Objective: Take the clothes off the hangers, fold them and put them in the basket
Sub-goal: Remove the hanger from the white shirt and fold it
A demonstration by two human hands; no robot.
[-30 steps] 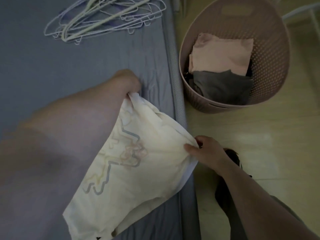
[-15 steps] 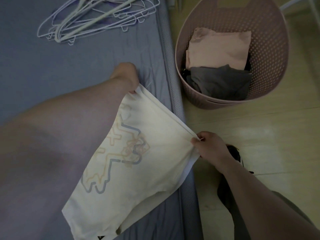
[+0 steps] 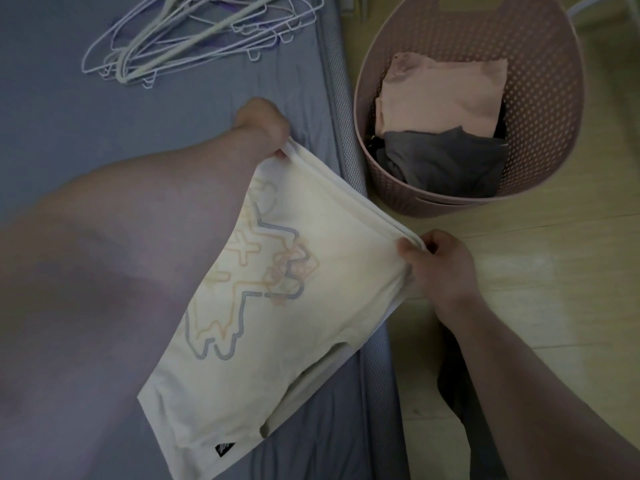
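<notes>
Head view: left hand (image 3: 263, 124) and right hand (image 3: 438, 268) each grip clamped on the cream shirt (image 3: 277, 299), stretched taut between them over the bed (image 3: 173, 112), squaring the fold before the basket (image 3: 554, 98).

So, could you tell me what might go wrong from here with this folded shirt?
The cream shirt is pinched only at two corners by the left hand and right hand, so its loose lower layers could unfold in transit. The basket already holds a pink garment and a grey one, so it might land crooked.
</notes>
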